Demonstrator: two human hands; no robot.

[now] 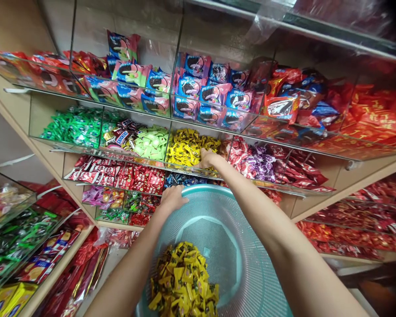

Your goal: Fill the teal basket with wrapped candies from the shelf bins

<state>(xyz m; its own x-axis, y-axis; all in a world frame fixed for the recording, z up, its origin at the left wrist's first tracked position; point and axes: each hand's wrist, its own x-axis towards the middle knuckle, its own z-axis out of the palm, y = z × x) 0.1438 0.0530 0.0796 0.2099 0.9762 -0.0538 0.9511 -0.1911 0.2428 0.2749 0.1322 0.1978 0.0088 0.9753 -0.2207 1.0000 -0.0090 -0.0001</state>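
My left hand point(173, 198) grips the far rim of a teal mesh plastic basket point(257, 251), its fingers curled over the edge. In the near left part of the basket lies a heap of yellow-wrapped candies point(185, 281). My right hand point(208, 158) reaches over the basket to a shelf compartment and touches the right side of a pile of yellow-wrapped candies point(183, 147) there. Its visible fingers look apart; some of the fingertips are hidden among the wrappers. No candy can be made out in this hand.
Clear dividers split the shelves. Left of the yellow pile are pale green candies point(151, 143), Snickers bars point(122, 135) and green candies point(75, 127); right are red-and-white point(240, 154) and purple candies point(261, 159). Cookie packs point(214, 92) fill the shelf above, behind a clear front panel.
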